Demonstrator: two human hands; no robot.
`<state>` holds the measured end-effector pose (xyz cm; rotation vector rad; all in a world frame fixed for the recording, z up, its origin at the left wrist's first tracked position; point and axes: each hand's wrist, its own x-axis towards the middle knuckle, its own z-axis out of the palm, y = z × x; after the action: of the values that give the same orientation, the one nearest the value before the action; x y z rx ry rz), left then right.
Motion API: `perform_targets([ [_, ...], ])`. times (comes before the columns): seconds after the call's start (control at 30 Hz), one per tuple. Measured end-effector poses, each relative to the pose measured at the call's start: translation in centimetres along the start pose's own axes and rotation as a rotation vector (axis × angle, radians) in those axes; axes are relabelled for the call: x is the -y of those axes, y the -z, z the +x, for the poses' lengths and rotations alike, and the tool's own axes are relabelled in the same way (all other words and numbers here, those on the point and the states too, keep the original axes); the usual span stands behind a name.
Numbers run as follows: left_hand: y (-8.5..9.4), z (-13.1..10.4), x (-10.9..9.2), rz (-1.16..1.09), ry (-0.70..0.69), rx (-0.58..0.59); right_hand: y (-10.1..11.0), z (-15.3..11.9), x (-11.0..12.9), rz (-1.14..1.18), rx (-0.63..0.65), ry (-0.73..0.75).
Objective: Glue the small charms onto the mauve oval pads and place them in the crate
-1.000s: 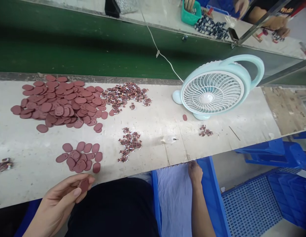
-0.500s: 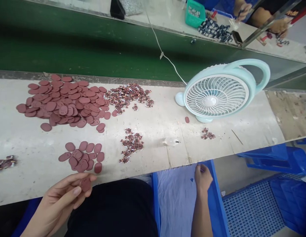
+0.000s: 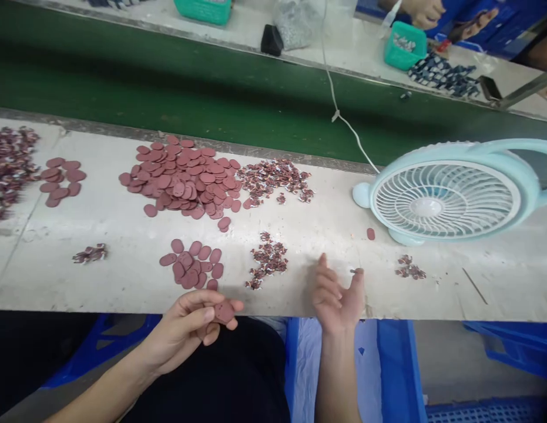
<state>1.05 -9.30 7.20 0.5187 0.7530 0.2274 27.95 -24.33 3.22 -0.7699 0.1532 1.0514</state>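
The left hand (image 3: 187, 329) is clamped on a reddish-brown oval disc (image 3: 224, 313), just over the bench's front edge. Thumb and fingers pinch it toward one end, probably so that most of its dotted face is uncovered.

The right hand (image 3: 337, 294) is palm up above the bench (image 3: 132, 282) near that edge, its thumb well apart from the curled fingers, with nothing seen gripped. A dark tip (image 3: 355, 271) shows by the thumb; whether they touch, I cannot tell.

A small group of discs (image 3: 191, 264) lies toward the front edge, seemingly for short reach, while the large disc heap (image 3: 180, 185) sits against the back edge, likely to spare working room. Small brown pieces (image 3: 269, 261) lie between the hands, beyond them, perhaps convenient to either.
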Motion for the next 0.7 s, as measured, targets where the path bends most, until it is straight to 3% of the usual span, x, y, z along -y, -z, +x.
perform_targets([
  [0.1,-1.0,0.7,0.4,-0.072,-0.014,0.118,-1.1,0.6,1.0,0.095,0.059,-0.014],
  [0.2,-1.9,1.5,0.9,-0.130,-0.004,0.183,-3.5,-1.5,0.4,-0.008,0.014,0.022],
  [0.3,-2.6,2.0,1.5,-0.176,0.008,0.193,-6.3,-4.2,-1.3,-0.287,-0.057,0.191],
  [0.43,-3.2,2.1,1.8,-0.167,0.032,0.189,-8.9,-6.3,-4.5,-0.593,-0.028,0.393],
  [0.57,-3.2,2.1,1.8,-0.141,0.022,0.189,-9.8,-6.4,-7.2,-0.734,-0.182,0.746],
  [0.7,-3.0,2.2,1.7,-0.129,0.012,0.186,-10.1,-6.0,-8.3,-0.776,-0.222,0.841],
])
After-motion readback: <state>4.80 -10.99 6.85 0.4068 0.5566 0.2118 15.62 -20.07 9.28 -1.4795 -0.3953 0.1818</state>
